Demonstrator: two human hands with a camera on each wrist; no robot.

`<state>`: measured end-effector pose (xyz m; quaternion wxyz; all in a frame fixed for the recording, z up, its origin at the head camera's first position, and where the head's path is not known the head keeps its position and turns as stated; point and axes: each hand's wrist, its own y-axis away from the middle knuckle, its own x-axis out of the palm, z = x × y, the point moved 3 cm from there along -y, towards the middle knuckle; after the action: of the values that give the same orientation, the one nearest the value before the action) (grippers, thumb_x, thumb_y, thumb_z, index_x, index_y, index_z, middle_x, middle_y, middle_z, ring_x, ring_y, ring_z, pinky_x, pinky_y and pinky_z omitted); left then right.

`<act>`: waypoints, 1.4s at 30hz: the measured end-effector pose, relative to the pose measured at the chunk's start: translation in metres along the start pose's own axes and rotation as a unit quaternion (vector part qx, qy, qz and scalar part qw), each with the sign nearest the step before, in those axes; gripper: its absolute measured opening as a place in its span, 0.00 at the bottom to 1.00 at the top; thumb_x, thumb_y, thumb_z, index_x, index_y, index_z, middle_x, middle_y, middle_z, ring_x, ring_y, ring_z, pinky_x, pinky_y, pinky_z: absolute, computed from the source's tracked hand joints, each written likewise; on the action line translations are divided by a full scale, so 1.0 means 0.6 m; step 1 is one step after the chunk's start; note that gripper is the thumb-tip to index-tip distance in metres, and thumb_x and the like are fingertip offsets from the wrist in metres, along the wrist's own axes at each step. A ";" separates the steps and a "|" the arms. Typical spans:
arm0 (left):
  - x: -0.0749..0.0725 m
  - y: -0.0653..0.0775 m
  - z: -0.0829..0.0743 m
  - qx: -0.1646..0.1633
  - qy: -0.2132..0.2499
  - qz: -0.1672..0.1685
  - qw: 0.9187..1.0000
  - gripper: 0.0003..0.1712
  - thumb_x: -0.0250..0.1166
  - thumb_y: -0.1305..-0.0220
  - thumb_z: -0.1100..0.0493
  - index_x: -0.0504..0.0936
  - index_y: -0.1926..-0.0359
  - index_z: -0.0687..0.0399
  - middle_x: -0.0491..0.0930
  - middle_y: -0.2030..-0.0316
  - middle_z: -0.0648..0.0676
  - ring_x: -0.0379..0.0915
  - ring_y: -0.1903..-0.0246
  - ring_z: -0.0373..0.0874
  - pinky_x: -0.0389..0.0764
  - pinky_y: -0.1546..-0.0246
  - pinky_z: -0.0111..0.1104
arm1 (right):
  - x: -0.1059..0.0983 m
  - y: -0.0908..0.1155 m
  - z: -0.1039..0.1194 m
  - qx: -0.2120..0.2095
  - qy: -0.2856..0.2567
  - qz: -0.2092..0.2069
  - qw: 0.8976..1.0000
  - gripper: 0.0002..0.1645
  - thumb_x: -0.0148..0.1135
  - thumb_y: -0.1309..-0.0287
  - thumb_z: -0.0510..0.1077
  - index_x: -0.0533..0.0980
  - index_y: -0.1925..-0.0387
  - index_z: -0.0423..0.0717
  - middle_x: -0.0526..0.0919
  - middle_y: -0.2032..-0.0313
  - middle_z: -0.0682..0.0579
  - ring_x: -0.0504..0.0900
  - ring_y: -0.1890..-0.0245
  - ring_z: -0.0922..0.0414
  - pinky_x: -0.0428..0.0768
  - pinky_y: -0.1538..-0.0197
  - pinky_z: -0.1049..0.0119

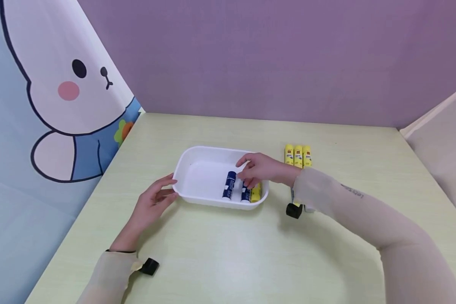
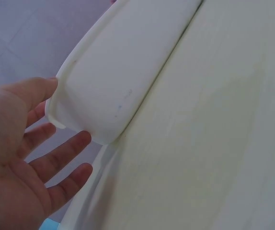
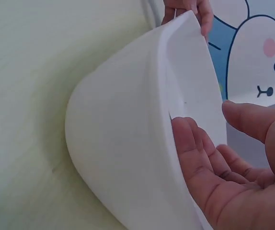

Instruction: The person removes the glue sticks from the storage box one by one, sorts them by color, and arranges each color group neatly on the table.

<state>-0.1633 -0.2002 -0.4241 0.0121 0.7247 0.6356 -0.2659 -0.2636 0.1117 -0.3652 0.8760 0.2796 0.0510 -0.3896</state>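
A white tray (image 1: 201, 177) stands in the middle of the table. Its right part holds two dark blue glue sticks, one lying apart (image 1: 229, 185) and one (image 1: 245, 194) next to a yellow glue stick (image 1: 256, 193). With thumb and index finger at the rim, my left hand (image 1: 153, 202) holds the tray's left end; its other fingers spread loosely. Over the tray's right end is my right hand (image 1: 258, 168), fingertips right above the blue and yellow sticks and partly covering them. In the right wrist view, its thumb stands apart from the loosely bent fingers (image 3: 200, 163), nothing visible between them.
Three yellow glue sticks (image 1: 298, 155) lie side by side on the table (image 1: 228, 253), right of the tray. My right sleeve (image 1: 319, 190) hides their lower ends and part of what lies below. A purple wall (image 1: 270, 63) rises behind the table; a cartoon-printed cloth (image 1: 76, 109) hangs at left.
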 end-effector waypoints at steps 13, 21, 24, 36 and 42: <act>0.001 0.001 0.001 -0.012 -0.003 0.003 1.000 0.21 0.63 0.35 0.74 0.75 0.41 0.66 0.66 0.32 0.65 0.78 0.49 0.64 0.79 0.52 0.22 | 0.022 -0.032 0.010 0.106 -0.044 0.015 0.993 0.36 0.63 0.33 0.39 0.55 0.32 0.35 0.83 0.58 0.37 0.85 0.72 0.51 0.87 0.61 0.58; 0.001 0.000 0.004 -0.020 -0.003 0.003 1.000 0.22 0.63 0.35 0.73 0.75 0.41 0.66 0.66 0.31 0.64 0.78 0.50 0.61 0.79 0.53 0.22 | 0.030 -0.054 0.021 0.113 -0.015 0.021 0.993 0.38 0.64 0.34 0.38 0.55 0.32 0.34 0.83 0.61 0.37 0.86 0.73 0.49 0.87 0.63 0.57; 0.000 0.000 0.004 -0.025 0.000 0.003 1.000 0.22 0.63 0.35 0.73 0.75 0.40 0.66 0.66 0.31 0.64 0.78 0.50 0.61 0.80 0.53 0.22 | 0.039 -0.064 0.028 0.105 0.011 0.031 0.994 0.39 0.65 0.35 0.39 0.56 0.32 0.34 0.83 0.61 0.39 0.87 0.71 0.48 0.87 0.63 0.57; -0.001 0.004 0.004 -0.006 -0.004 0.003 1.000 0.22 0.63 0.35 0.74 0.75 0.41 0.66 0.67 0.32 0.66 0.79 0.51 0.62 0.80 0.54 0.23 | 0.091 -0.095 0.050 0.083 0.069 0.064 0.992 0.34 0.67 0.37 0.41 0.60 0.36 0.40 0.81 0.60 0.41 0.85 0.68 0.48 0.87 0.62 0.58; -0.004 0.004 0.004 0.012 -0.002 0.002 1.000 0.22 0.63 0.36 0.76 0.76 0.41 0.67 0.67 0.33 0.66 0.80 0.50 0.55 0.80 0.53 0.23 | 0.097 -0.105 0.054 0.081 0.047 0.067 0.993 0.34 0.68 0.38 0.38 0.60 0.38 0.39 0.81 0.62 0.41 0.84 0.70 0.48 0.87 0.62 0.57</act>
<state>-0.1618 -0.2038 -0.4260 0.0055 0.7257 0.6307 -0.2747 -0.2720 0.0223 -0.3840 0.8711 0.3707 0.0420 -0.3193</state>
